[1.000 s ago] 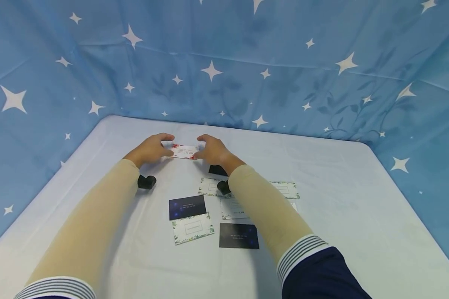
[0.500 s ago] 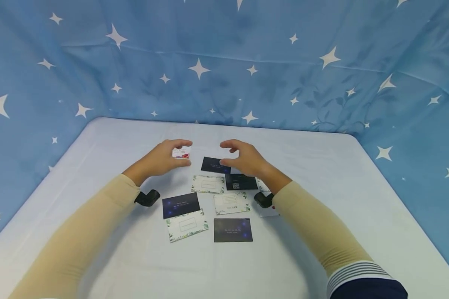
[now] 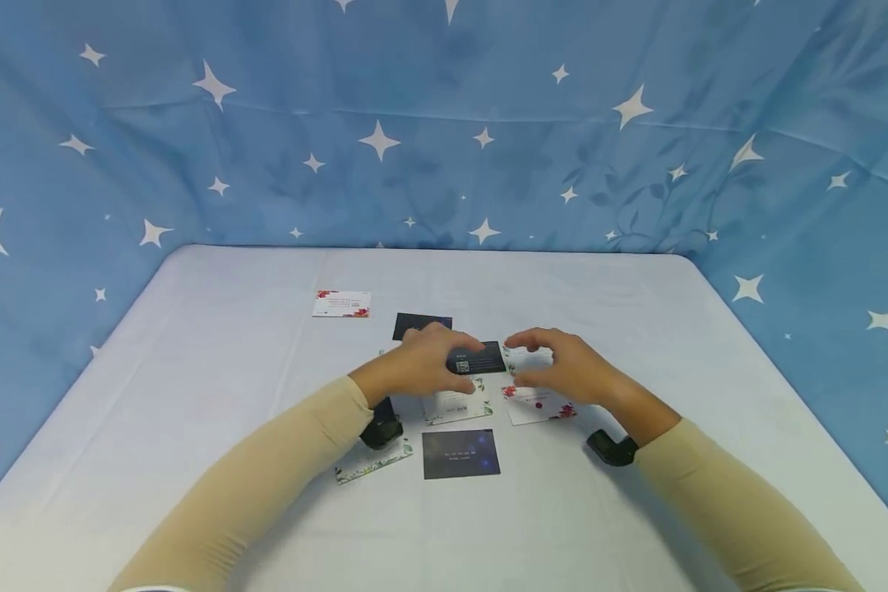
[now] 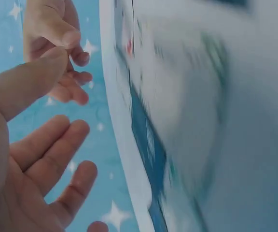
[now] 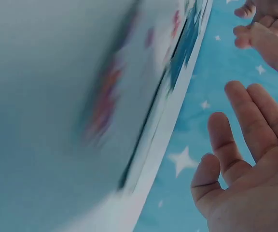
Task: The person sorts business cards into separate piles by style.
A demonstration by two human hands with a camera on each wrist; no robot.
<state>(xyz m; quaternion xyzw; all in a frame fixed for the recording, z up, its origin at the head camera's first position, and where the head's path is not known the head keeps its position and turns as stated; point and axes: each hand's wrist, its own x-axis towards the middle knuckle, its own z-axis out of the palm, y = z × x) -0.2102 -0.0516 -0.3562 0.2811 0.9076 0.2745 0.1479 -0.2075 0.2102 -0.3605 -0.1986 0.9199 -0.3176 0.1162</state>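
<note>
My left hand (image 3: 431, 359) is over the middle of the scattered cards, fingers and thumb apart and holding nothing. Facing it from the right, my right hand (image 3: 573, 367) is likewise empty, its fingers loosely bent. Between them lies a black card with a QR code (image 3: 481, 358). Below the hands are a white card with green leaves (image 3: 462, 406) and a white card with red flowers (image 3: 540, 405). In the left wrist view a leaf-bordered card (image 4: 177, 92) appears blurred beside the open fingers (image 4: 57, 150). The right wrist view shows bare fingers (image 5: 245, 121) too.
A red-flowered card (image 3: 342, 303) lies alone at the back left. A black card (image 3: 414, 321) is partly behind the left hand. Nearer lie a dark blue card (image 3: 461, 454) and a leaf-bordered card (image 3: 376, 464), partly under the left wrist's camera (image 3: 381, 429). A starred blue curtain (image 3: 444, 123) hangs behind.
Both hands have left the red-flowered card, which stays flat at the back left. They have moved right and nearer, over the group of cards.
</note>
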